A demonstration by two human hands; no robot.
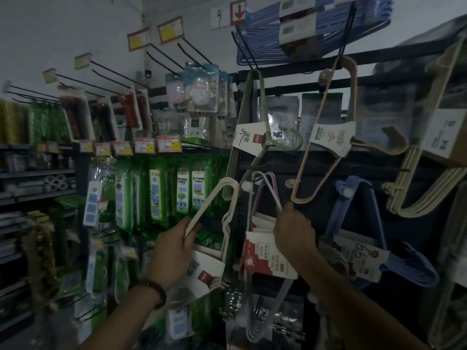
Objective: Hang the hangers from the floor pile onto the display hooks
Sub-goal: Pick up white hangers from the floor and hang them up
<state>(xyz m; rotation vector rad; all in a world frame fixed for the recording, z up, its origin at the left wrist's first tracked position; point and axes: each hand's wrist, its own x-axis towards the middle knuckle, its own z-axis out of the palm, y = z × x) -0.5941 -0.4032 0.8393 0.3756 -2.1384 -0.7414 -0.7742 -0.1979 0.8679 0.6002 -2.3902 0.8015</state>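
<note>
while both hands hold hanger bundles at the rack

as the person faces the dark display rack (285,74), the left hand (174,246) is clenched round the lower arm of a pale pink hanger bundle (214,205). that bundle is held tilted in the air, its upper corner near the bottom of an olive hanger bundle (252,114) that hangs from a higher hook. a white card sleeve (204,269) wraps the pale bundle just right of the hand, and a dark bead bracelet (155,293) sits on the wrist.

to the right, the right hand (294,233) grasps one arm of a lilac hanger bundle (269,184). its top loop lies by a peg with a white ball tip (246,186); whether it rests fully on the peg i cannot tell. a red and white card (262,258) bands this bundle just left of the hand.

right of the olive bundle a peach hanger bundle (328,117) hangs from a high hook. a blue hanger bundle (353,213) hangs right of the right hand, and a cream hanger bundle (424,198) hangs further right. on the far left, bare hooks (113,69) carry price tags, with green packs (156,195) below them.
</note>
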